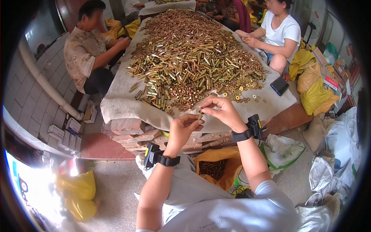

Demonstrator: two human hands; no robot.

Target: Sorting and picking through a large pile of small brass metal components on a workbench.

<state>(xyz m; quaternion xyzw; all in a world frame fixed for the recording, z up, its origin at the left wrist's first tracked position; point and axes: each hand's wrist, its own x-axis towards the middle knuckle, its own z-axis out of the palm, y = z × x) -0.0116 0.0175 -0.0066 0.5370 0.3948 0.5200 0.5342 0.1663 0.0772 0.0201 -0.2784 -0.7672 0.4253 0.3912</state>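
Left hand (184, 125) and right hand (221, 109) pinch small brass tube (200, 115), long axis near upright, above table edge (154, 124); brass heap (189, 58) beyond.

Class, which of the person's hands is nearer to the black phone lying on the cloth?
The right hand is nearer: the black phone lies up and to its right. The left hand sits further left, beyond the right hand.

My fingers (205, 111) pinch a shiny metal tube (200, 115). The cloth (123, 104) looks rough, the bricks (127, 129) dull.
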